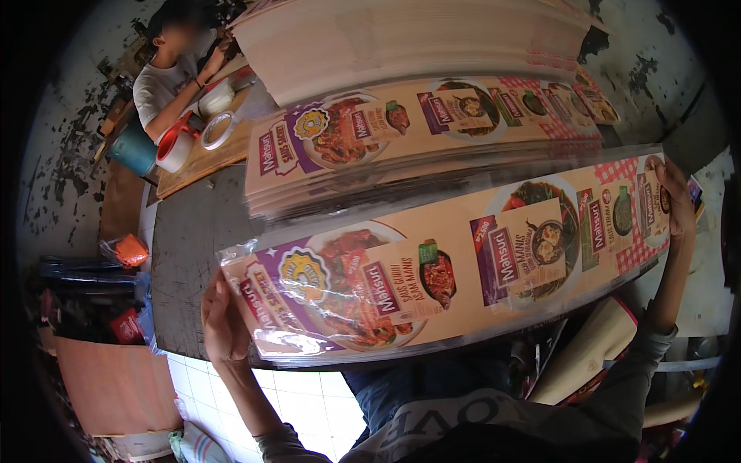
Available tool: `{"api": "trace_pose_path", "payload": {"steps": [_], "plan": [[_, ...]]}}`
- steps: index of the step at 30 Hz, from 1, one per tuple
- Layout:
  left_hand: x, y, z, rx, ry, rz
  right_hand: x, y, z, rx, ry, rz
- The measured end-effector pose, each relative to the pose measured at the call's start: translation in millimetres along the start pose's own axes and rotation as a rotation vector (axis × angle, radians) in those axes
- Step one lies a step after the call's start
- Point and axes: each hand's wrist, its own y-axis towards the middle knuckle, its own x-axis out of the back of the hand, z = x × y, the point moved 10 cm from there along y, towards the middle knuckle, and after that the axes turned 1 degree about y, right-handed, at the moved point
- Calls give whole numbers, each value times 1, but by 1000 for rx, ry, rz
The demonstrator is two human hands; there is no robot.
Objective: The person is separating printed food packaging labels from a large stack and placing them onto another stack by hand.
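Observation:
A long stack of printed sheets (449,239), with food pictures on a peach ground, lies slanted in front of me under shiny clear plastic. At its left end my left hand (225,320) grips the edge, the fingers partly hidden beneath. My right hand (676,197) is closed round the far right end, thumb near the top face. Just behind, a second pile of similar printed sheets (405,143) rests on the dark table (193,278). Behind that pile rises a tall block of sheets (401,50) with pale edges showing.
At the upper left, a co-worker (174,81) sits by a wooden board (204,170) bearing a red-rimmed tape roll (176,150) and a clear tape roll (219,131). A brown panel (116,386) stands lower left. A cream rolled sheet (590,351) is at my right side.

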Motion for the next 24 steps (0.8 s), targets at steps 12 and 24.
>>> {"api": "trace_pose_path", "payload": {"steps": [12,24], "plan": [[-43,116,-80,-290,653,-56,25,116,37,186,-470,-297],[-40,95,-5,-260,1377,274,-59,80,-39,105,-791,412]]}}
